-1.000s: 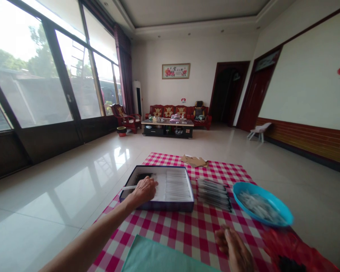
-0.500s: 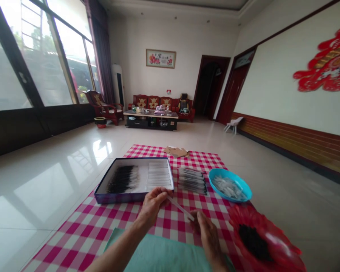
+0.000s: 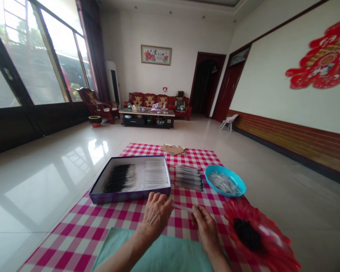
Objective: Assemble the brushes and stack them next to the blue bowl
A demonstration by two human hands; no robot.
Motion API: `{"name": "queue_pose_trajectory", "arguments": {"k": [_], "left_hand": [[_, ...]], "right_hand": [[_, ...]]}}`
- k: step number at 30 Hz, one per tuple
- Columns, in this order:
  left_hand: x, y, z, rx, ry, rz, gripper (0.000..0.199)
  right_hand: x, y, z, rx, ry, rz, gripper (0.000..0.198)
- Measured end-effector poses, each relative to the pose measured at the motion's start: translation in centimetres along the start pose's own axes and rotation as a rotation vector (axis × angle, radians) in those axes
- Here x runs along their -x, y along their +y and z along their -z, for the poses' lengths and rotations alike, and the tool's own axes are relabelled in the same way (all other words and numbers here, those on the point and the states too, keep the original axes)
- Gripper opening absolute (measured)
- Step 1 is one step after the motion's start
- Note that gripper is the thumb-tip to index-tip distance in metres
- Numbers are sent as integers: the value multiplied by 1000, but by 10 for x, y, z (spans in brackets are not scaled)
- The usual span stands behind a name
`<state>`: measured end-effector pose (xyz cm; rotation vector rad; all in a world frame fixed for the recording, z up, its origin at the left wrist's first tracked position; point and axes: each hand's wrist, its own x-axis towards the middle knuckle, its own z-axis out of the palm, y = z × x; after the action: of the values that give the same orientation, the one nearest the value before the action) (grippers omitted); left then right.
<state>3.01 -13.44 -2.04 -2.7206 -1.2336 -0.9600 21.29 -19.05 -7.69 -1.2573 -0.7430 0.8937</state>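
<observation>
A thin, whitish see-through tube, like a pen barrel, runs between my two hands above the checked cloth. My left hand is closed around its left end, back of the hand upward. The fingers of my right hand pinch the other end. Just beyond my left hand lies a dark blue shallow box, holding a row of black-ended thin sticks and a row of clear tubes. Farther off, a stack of clear tubes with dark ends rests on the cloth.
Right of the stack stands a blue bowl of small clear pieces. Nearer is a red petal-edged bowl with small black pieces. A green cloth lies closest to me. Torn cardboard sits at the far edge.
My left hand has turned so its back faces up over the tube's left end. The tube is now nearly level, and my right hand has risen slightly. The whole view has shifted a little.
</observation>
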Motion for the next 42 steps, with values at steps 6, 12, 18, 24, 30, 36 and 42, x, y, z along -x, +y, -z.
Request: {"name": "queue_pose_trajectory", "arguments": {"k": [6,12,18,24,30,36,42], "left_hand": [[-1,23,-34,-68,-59,-95,10],[6,27,-61,1,47,-68,8],[5,18,-61,31,37,-161,13],[5,18,-59,202,-76,-98,17],[-4,21,-48,623,-309,196,17],[-14,4,-40,1263,-830,539,34],[-11,10,-40,1207,-728,525,27]], "right_hand": [[0,0,-1,-16,-45,6,26],[-4,3,2,-130,15,-65,28],[-5,1,1,-127,27,-61,25],[-5,-9,3,-72,17,-57,28],[-2,-25,5,16,-6,-51,30],[2,-33,8,34,-118,-28,27],[2,-26,7,4,-125,-14,31]]}}
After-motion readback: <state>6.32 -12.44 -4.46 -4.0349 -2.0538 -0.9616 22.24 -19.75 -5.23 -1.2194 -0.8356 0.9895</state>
